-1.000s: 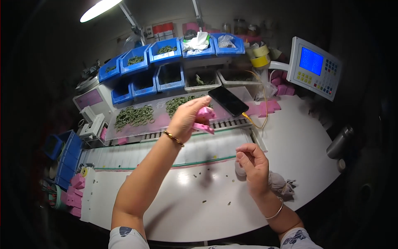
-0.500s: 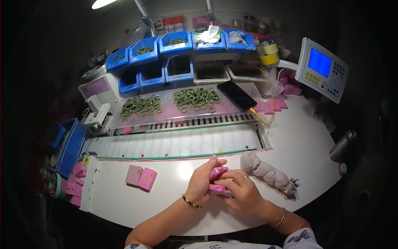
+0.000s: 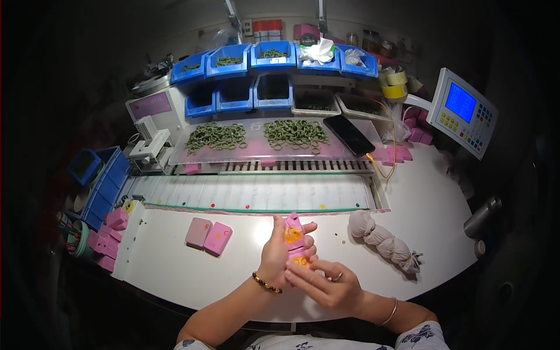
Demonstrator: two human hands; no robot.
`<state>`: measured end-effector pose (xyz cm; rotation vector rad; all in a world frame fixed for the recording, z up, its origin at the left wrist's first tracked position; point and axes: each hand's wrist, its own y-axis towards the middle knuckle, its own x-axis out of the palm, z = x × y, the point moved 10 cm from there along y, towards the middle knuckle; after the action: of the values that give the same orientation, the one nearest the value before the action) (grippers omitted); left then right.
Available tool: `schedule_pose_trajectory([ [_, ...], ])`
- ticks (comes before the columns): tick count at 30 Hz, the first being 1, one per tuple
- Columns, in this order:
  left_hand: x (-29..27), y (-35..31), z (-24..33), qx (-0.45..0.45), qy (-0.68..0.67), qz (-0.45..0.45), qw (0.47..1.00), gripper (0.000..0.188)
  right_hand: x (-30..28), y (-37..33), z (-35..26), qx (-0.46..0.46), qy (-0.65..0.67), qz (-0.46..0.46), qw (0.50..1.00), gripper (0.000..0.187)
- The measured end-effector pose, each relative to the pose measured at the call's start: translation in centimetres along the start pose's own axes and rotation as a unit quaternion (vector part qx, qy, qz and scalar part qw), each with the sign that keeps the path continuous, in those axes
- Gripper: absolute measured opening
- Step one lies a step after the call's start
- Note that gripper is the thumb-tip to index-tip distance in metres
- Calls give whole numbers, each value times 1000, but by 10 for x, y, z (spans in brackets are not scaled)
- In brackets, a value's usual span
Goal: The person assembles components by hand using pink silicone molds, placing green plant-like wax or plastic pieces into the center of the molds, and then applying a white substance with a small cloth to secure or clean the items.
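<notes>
A pink rubber mould, spread open with orange-yellow patches on its inner faces, lies in my left hand. The left thumb points up along one side while the fingers curl round the other. My right hand has its fingertips together at the mould's lower end, touching it; whether anything small is between them cannot be made out. To the left on the white table, a greyish-pink block and a pink block lie side by side. A knotted grey cloth bundle rests to the right.
Beyond the hands runs a white segmented strip. Above it, a translucent sheet bears green rings and a black phone with a yellow cable. Blue bins stand behind. A control panel juts in at right, above a metal bottle.
The folded mould has been spread open, showing its orange-yellow inside. My right hand has moved down to its lower end. Small dark specks now show beside the cloth. The view has shifted slightly.
</notes>
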<state>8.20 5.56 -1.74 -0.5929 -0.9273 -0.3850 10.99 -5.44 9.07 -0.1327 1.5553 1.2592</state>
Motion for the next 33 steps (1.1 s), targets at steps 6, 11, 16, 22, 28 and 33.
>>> schedule_pose_trajectory([
  [6, -19, -6, 11, 9, 47, 8, 999, 78, -16, -32, 38, 22, -12, -34, 999, 38],
  [11, -22, -9, 24, 76, 130, 5, 989, 78, -13, -69, 121, 238, -46, -198, 950, 64],
  [16, -8, -12, 19, 87, 141, 5, 986, 68, -1, -84, 136, 254, 8, -203, 945, 66],
  [22, -18, -17, 9, 80, 148, 30, 985, 63, -60, -23, 115, 214, -65, -17, 975, 76],
  [28, 0, -27, 24, 161, 182, 47, 969, 60, -39, 13, 41, 82, -85, -57, 991, 55],
  [33, -17, -29, 27, 239, 226, 16, 944, 57, -6, 1, 30, 41, 3, -137, 990, 54],
])
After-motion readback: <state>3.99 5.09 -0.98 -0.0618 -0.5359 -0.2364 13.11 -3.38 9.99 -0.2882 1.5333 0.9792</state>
